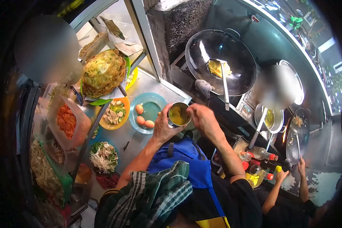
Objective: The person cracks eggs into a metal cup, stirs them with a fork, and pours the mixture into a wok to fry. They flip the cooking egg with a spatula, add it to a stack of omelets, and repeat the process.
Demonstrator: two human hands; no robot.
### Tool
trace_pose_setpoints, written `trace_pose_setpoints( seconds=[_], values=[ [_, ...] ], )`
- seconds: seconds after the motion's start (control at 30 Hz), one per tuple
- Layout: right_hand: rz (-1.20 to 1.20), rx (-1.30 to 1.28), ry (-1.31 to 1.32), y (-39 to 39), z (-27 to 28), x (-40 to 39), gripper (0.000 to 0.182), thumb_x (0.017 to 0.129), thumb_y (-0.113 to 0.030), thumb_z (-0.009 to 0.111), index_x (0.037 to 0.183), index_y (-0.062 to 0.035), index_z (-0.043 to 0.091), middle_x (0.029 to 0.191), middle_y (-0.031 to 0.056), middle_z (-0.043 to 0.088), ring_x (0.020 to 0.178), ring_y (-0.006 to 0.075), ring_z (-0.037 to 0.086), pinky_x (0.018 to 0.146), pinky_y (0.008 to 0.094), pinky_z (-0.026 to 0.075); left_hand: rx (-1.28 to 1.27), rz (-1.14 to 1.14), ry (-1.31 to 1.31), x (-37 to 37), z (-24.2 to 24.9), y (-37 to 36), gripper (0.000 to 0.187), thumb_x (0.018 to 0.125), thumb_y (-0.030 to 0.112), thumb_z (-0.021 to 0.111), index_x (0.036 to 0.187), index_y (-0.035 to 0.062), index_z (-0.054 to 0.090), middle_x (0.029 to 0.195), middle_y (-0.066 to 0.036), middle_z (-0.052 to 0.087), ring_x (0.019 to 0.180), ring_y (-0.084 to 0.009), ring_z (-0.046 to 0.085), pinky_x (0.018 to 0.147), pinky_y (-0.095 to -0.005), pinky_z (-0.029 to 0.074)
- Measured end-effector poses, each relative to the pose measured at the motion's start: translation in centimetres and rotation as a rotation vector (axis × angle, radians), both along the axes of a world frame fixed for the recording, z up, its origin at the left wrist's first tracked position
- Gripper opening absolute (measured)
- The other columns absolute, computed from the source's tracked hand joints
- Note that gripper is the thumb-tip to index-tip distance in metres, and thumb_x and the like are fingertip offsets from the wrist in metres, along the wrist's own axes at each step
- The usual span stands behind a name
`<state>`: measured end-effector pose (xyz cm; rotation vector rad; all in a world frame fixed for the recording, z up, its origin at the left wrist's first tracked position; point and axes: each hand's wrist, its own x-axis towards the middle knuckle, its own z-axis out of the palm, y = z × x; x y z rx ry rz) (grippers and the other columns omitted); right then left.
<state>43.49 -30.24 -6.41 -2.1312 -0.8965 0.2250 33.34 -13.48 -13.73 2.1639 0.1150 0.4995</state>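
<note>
My left hand (165,127) is wrapped round a metal cup (179,114) with yellow, egg-like liquid in it. At the cup's right rim is my right hand (202,118), its fingers closed; what they hold, if anything, is hidden. Just left of the cup, several brown eggs (141,120) rest in a blue plate (152,108). Beyond my hands, a large black wok (239,57) holds a piece of yellow egg (215,69), with a metal spatula (225,85) lying across it.
On the left are a heaped fried-food basket (104,72), an orange plate of sliced food (115,113) and a carrot container (66,121). Bottles (260,153) stand at right. Another person's hands (282,175) are near a second wok (297,133).
</note>
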Motion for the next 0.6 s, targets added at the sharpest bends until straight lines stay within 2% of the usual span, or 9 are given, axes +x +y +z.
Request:
trace_pose_setpoints(
  seconds=[0.03, 0.1, 0.2, 0.23, 0.3, 0.4, 0.43, 0.5, 0.6],
  values=[
    [0.144, 0.12, 0.119, 0.0, -0.3, -0.3, 0.015, 0.095, -0.016, 0.063, 0.097, -0.0016, 0.067, 0.089, 0.0201, 0.068, 0.083, 0.039, 0.066, 0.074, 0.0452, 0.053, -0.001, -0.007, 0.029, -0.1, 0.1, 0.0, 0.105, 0.061, 0.028, 0.096, 0.143, 0.0037, 0.035, 0.134, -0.021, 0.055, 0.121, -0.0374, 0.057, 0.102, -0.0456, 0.048],
    [0.079, 0.367, 0.003, 0.4, -1.3, 0.1, 0.013, 0.094, -0.013, 0.064, 0.097, -0.0013, 0.067, 0.086, 0.0201, 0.068, 0.082, 0.0391, 0.066, 0.074, 0.0451, 0.053, 0.01, -0.033, 0.005, 0.0, -0.5, 0.1, 0.104, 0.061, 0.027, 0.095, 0.143, 0.0039, 0.036, 0.134, -0.02, 0.055, 0.122, -0.0373, 0.057, 0.103, -0.046, 0.047],
    [-0.007, 0.087, 0.009, 0.2, -0.7, -0.1, 0.012, 0.092, -0.011, 0.066, 0.101, -0.0029, 0.067, 0.088, 0.0182, 0.069, 0.084, 0.0383, 0.067, 0.075, 0.0437, 0.054, 0.036, 0.021, -0.02, 0.0, -0.1, 0.4, 0.105, 0.063, 0.033, 0.093, 0.145, 0.0053, 0.035, 0.136, -0.016, 0.055, 0.119, -0.0354, 0.058, 0.099, -0.0446, 0.049],
    [0.202, 0.247, 0.049, 0.2, -0.5, -0.1, 0.011, 0.092, -0.011, 0.066, 0.1, -0.0028, 0.068, 0.087, 0.0179, 0.069, 0.082, 0.0383, 0.066, 0.074, 0.0434, 0.054, 0.035, 0.021, -0.017, -0.1, -0.2, 0.5, 0.105, 0.063, 0.033, 0.093, 0.145, 0.0053, 0.035, 0.136, -0.016, 0.055, 0.119, -0.0354, 0.058, 0.099, -0.0446, 0.049],
    [0.102, 0.366, -0.121, 0.9, -1.5, 0.2, 0.013, 0.093, -0.013, 0.065, 0.099, -0.0019, 0.067, 0.085, 0.0177, 0.068, 0.08, 0.0382, 0.066, 0.073, 0.0446, 0.054, 0.024, -0.002, -0.056, -0.2, -0.2, 0.6, 0.105, 0.062, 0.033, 0.094, 0.145, 0.0048, 0.035, 0.137, -0.017, 0.054, 0.119, -0.0356, 0.058, 0.101, -0.0446, 0.048],
    [-0.075, 0.059, -0.111, 0.7, -1.1, 0.0, 0.017, 0.095, -0.017, 0.063, 0.098, -0.0013, 0.067, 0.086, 0.0194, 0.068, 0.082, 0.0397, 0.066, 0.075, 0.046, 0.053, 0.032, 0.031, -0.047, 0.0, 0.0, 0.5, 0.106, 0.061, 0.03, 0.095, 0.145, 0.0047, 0.035, 0.137, -0.018, 0.054, 0.121, -0.0363, 0.057, 0.101, -0.0447, 0.048],
    [0.052, 0.052, 0.045, 0.6, -0.7, -0.4, 0.018, 0.096, -0.018, 0.062, 0.099, -0.001, 0.066, 0.086, 0.0198, 0.068, 0.082, 0.0403, 0.066, 0.073, 0.0456, 0.053, 0.021, 0.022, -0.045, -0.1, 0.1, 0.4, 0.106, 0.061, 0.029, 0.095, 0.144, 0.0047, 0.035, 0.137, -0.018, 0.053, 0.122, -0.0366, 0.057, 0.102, -0.045, 0.048],
    [0.12, 0.221, -0.05, 1.0, -1.0, -0.7, 0.017, 0.095, -0.017, 0.063, 0.101, -0.0012, 0.066, 0.086, 0.0187, 0.068, 0.081, 0.0393, 0.066, 0.073, 0.0461, 0.052, -0.02, 0.021, -0.049, -0.3, -0.7, 0.1, 0.105, 0.061, 0.028, 0.095, 0.144, 0.0048, 0.035, 0.137, -0.018, 0.054, 0.121, -0.0363, 0.057, 0.102, -0.0449, 0.047],
    [-0.037, 0.254, -0.148, 1.4, -0.8, -0.1, 0.013, 0.092, -0.01, 0.065, 0.103, -0.0035, 0.066, 0.084, 0.0151, 0.065, 0.081, 0.0361, 0.064, 0.075, 0.0444, 0.052, -0.093, 0.035, -0.079, 0.1, -1.0, 0.0, 0.104, 0.061, 0.026, 0.095, 0.143, 0.0048, 0.035, 0.135, -0.019, 0.054, 0.119, -0.036, 0.058, 0.103, -0.0449, 0.047]
  ],
)
